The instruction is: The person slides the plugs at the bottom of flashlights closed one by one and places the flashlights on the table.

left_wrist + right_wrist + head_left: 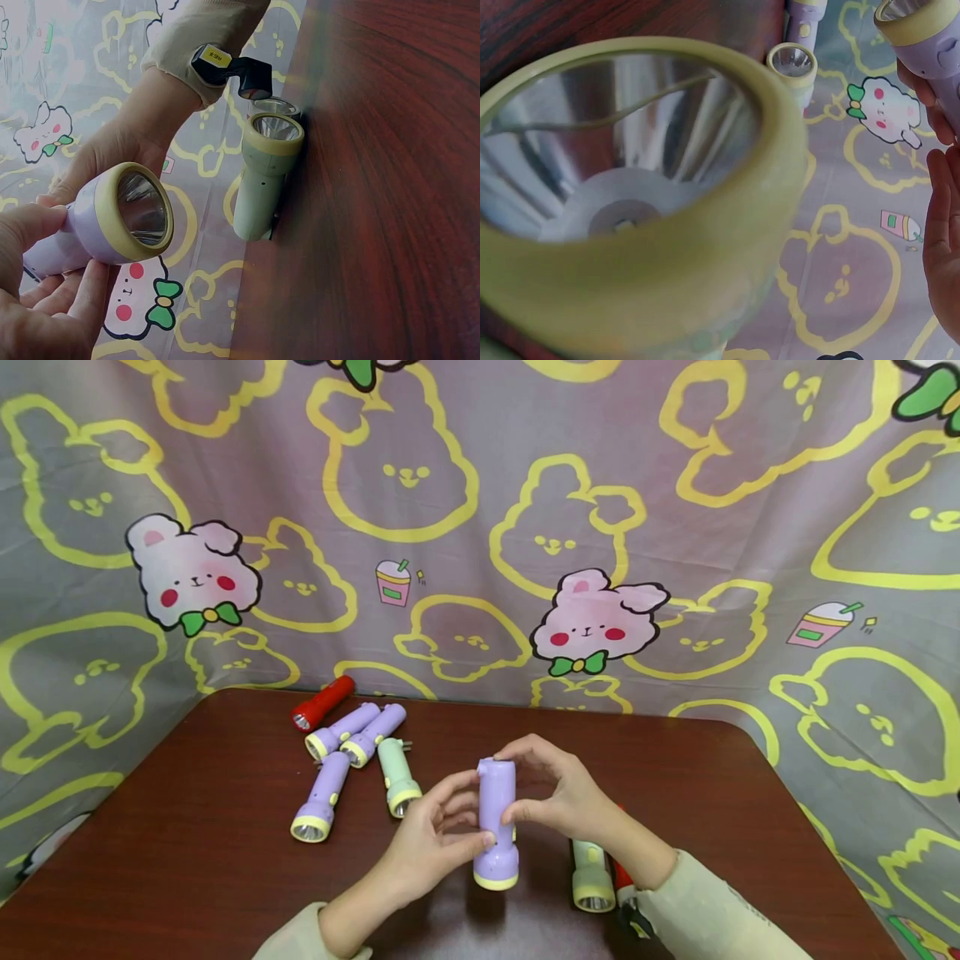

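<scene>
A purple flashlight [495, 818] with a yellow rim is held above the table, its lens end down in the head view. My left hand [431, 843] grips it from the left, thumb on the front near the head. From the right, my right hand [573, 793] pinches its upper body, with fingers at the top end and thumb on the side. In the left wrist view the lens of the purple flashlight [112, 217] faces the camera, between the fingers of both hands. The right wrist view shows the purple flashlight [930, 45] at the upper right.
Several purple flashlights [322, 802], a green flashlight [397, 772] and a red flashlight [324, 702] lie at the table's left. A green flashlight [591, 877] and a red one [622, 881] are by my right forearm. A patterned cloth [465, 527] hangs behind the table [187, 827].
</scene>
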A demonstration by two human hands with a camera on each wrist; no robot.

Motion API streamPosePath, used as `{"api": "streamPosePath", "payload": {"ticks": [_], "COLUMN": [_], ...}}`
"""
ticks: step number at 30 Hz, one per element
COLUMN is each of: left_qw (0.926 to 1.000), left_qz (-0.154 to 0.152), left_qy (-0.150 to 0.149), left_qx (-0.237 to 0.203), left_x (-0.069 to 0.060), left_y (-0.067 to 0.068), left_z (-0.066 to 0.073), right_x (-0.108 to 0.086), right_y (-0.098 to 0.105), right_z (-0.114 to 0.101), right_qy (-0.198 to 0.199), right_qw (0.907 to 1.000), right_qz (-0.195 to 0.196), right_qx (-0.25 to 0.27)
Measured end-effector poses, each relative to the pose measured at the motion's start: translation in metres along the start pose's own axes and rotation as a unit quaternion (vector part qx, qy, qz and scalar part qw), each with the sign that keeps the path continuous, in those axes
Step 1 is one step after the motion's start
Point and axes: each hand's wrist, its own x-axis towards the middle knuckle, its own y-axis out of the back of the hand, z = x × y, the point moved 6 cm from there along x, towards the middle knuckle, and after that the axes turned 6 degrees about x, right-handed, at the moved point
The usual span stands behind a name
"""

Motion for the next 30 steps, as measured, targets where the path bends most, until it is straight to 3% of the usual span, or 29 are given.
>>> {"api": "streamPosePath", "payload": {"ticks": [16, 25, 30], "left_qw": [0.9984, 0.9916, 0.985], "left_qz": [0.023, 0.071, 0.098], "left_qy": [0.017, 0.017, 0.001], "left_qx": [0.048, 0.106, 0.142], "left_x": [0.007, 0.008, 0.009], "left_y": [-0.008, -0.011, -0.013], "left_z": [0.004, 0.007, 0.009], "right_x": [-0.003, -0.006, -0.006], "right_y": [0.009, 0.011, 0.011], "right_z": [0.0, 0.003, 0.004], "right_qy": [-0.008, -0.022, -0.034], "right_qw": [0.9987, 0.9981, 0.9974], "right_qz": [0.037, 0.046, 0.056], "right_qx": [-0.034, -0.035, -0.031]}}
